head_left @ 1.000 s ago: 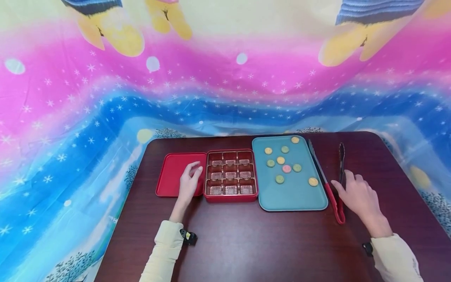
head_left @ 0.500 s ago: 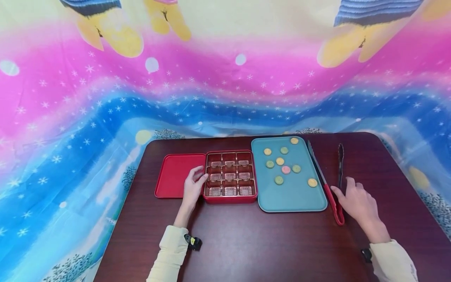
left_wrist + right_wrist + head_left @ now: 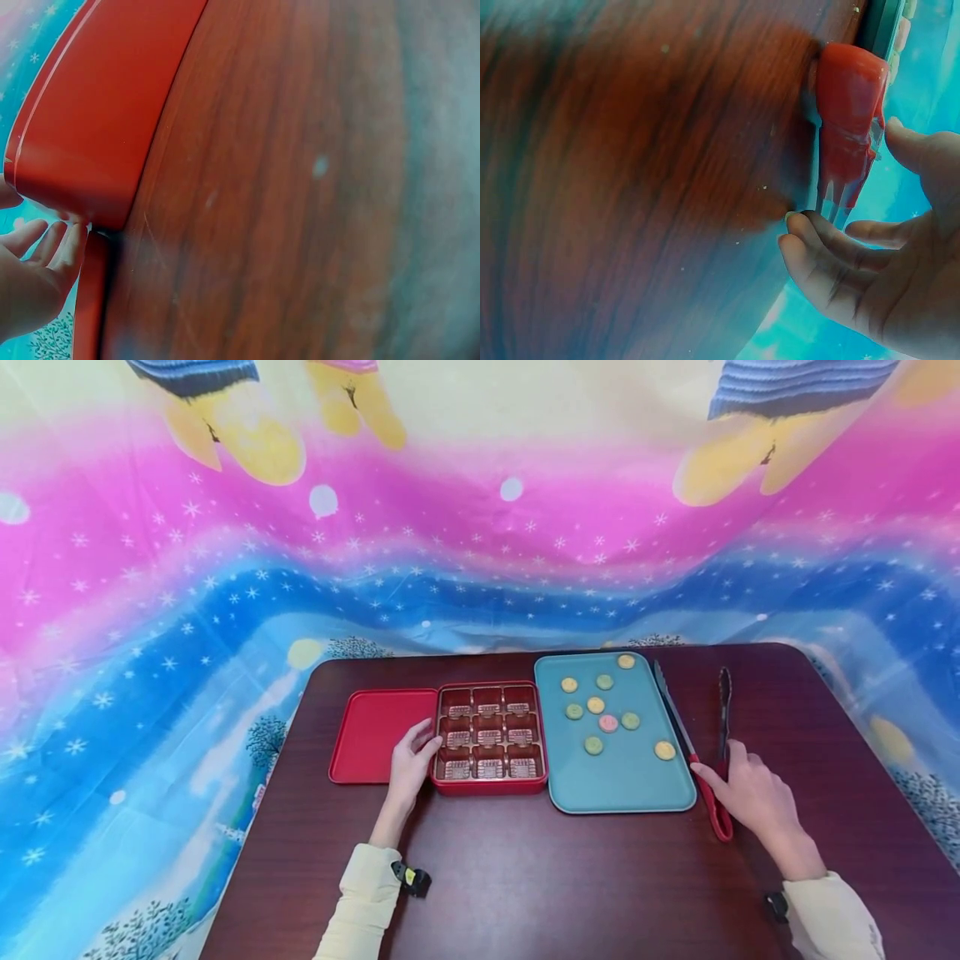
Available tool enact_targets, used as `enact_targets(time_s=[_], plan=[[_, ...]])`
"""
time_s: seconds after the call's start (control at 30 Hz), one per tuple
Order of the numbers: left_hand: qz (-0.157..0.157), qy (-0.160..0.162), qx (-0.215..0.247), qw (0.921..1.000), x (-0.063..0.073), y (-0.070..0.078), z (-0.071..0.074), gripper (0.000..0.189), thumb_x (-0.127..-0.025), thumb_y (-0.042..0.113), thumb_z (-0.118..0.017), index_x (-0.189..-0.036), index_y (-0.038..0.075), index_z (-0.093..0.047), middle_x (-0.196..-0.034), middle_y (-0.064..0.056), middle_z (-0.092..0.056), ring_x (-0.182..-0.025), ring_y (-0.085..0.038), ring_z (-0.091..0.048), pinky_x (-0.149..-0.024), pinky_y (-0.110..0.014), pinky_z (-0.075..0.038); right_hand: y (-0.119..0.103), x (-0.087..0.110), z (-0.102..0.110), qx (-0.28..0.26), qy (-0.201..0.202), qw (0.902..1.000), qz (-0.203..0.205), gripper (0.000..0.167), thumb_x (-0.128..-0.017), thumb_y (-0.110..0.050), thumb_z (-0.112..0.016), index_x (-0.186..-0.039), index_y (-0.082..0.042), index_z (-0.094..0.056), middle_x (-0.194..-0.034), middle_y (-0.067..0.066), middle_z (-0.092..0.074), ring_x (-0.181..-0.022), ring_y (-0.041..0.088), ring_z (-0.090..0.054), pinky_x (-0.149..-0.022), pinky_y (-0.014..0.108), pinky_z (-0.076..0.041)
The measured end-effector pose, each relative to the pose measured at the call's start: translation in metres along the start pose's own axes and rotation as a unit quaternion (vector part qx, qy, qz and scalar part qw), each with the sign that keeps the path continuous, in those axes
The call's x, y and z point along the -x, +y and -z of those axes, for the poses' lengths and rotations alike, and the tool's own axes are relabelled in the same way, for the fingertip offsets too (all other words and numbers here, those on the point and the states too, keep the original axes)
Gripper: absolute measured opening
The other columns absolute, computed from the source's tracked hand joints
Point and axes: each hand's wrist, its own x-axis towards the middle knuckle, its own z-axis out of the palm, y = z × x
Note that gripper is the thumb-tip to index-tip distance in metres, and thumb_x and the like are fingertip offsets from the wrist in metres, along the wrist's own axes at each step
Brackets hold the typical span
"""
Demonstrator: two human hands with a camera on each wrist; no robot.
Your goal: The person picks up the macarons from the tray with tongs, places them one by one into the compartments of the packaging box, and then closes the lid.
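At the far left of a dark counter (image 3: 517,885) lies a flat red lid (image 3: 363,735), its right edge against a red box (image 3: 489,788) divided into nine compartments. The left hand (image 3: 409,768) lies at the box's left side, fingers loosely bent, fingertips touching the outer wall, thumb at the rim; whether it pinches the rim cannot be told. To the right of the box is a blue-green tray (image 3: 622,787) with rounded corners, bearing four yellow discs (image 3: 596,705), four green discs (image 3: 593,745) and one pink disc (image 3: 608,723). Just beside its right edge lie the tongs (image 3: 721,824), arms parted in a V, dark tips pointing away from the person, red handles nearer. The right hand (image 3: 759,797) is spread over the handles, thumb to the left, fingers to the right; firm contact cannot be confirmed. Behind hangs a patterned cloth (image 3: 465,527).
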Motion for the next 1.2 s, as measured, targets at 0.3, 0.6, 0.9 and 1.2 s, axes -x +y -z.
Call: enact_targets(time_s=[0.3,0.6,0.9,1.2], plan=[[0.024,-0.009,0.020,0.9995,0.001,-0.002,0.002,0.048,-0.102,0.009,-0.065,-0.146,-0.006,-0.053,-0.145,-0.028,-0.055,-0.136,-0.037,-0.052,-0.107,-0.046,-0.047,-0.003,0.000,0.001,-0.005,-0.010,0.9999,0.008,0.079,-0.098,-0.035,-0.071,-0.135,0.025,-0.037,-0.092,0.038,-0.055,-0.066,0.041,-0.060,-0.056,0.058,-0.054],[0.023,-0.009,0.032,0.9992,0.003,-0.003,0.002,0.046,-0.102,0.011,-0.066,-0.144,-0.004,-0.057,-0.142,-0.026,-0.058,-0.130,-0.035,-0.057,-0.097,-0.032,-0.053,-0.004,-0.001,-0.001,-0.019,-0.005,0.9994,0.030,0.076,-0.097,-0.027,-0.073,-0.135,0.027,-0.034,-0.095,0.042,-0.054,-0.074,0.052,-0.062,-0.064,0.064,-0.055],[0.036,-0.017,0.028,0.9988,0.001,-0.004,0.002,0.048,-0.103,0.013,-0.065,-0.147,-0.004,-0.054,-0.147,-0.027,-0.054,-0.135,-0.037,-0.053,-0.106,-0.044,-0.048,-0.008,-0.008,-0.001,-0.041,-0.022,0.9989,0.010,0.065,-0.097,-0.011,-0.068,-0.133,0.028,-0.030,-0.098,0.046,-0.050,-0.084,0.058,-0.060,-0.073,0.069,-0.052],[0.034,-0.028,0.020,0.9988,0.017,0.031,0.003,0.045,-0.102,0.007,-0.063,-0.143,-0.010,-0.054,-0.143,-0.031,-0.056,-0.132,-0.040,-0.055,-0.102,-0.040,-0.051,-0.005,-0.010,0.003,-0.033,-0.045,0.9984,-0.001,0.043,-0.097,-0.015,-0.066,-0.098,0.020,-0.040,-0.077,0.028,-0.048,-0.064,0.039,-0.056,-0.059,0.057,-0.054]])
